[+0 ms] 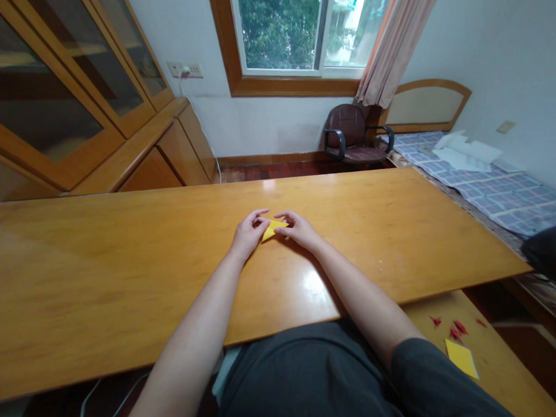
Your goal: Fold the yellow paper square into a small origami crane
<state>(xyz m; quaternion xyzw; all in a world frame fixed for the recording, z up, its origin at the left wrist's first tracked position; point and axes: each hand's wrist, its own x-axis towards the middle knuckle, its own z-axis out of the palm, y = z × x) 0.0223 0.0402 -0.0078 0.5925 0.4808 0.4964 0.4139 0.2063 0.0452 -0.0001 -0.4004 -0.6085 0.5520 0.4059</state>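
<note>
A small piece of folded yellow paper (pixel 272 228), roughly triangular, is held between my two hands just above or on the wooden table (pixel 134 270). My left hand (pixel 250 232) pinches its left edge between thumb and fingers. On the other side, my right hand (pixel 298 229) grips the right corner, its thumb lying over the paper and its index finger curled above. One pointed corner of the paper hangs toward me. My fingers cover parts of both side edges.
Lower right, a side surface (pixel 439 305) carries a stack of yellow paper squares (pixel 462 359) and several small red folded shapes (pixel 458 327). Beyond the table stand a brown armchair (pixel 353 135) and a bed (pixel 480 161). A glass-fronted cabinet (pixel 82 74) rises at left.
</note>
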